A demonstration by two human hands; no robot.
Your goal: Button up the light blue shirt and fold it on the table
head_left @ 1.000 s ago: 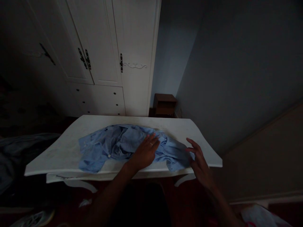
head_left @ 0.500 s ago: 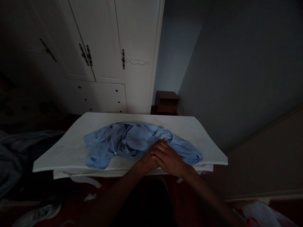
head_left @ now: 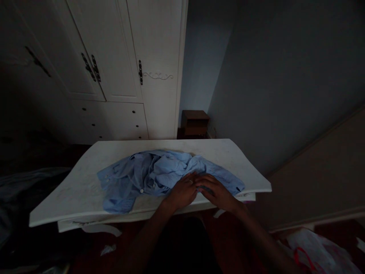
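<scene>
Where the dim light reaches the white table [head_left: 80, 190], shows a light blue shirt [head_left: 148, 173] lying crumpled and creased across the middle, small white buttons showing, one end close to the near edge. Shows the left hand [head_left: 182, 192] resting flat and open on the shirt's near right part, gripping nothing. Shows the right hand [head_left: 218, 192] just beside it, fingers bent onto the cloth; cannot tell whether pinching a fold.
</scene>
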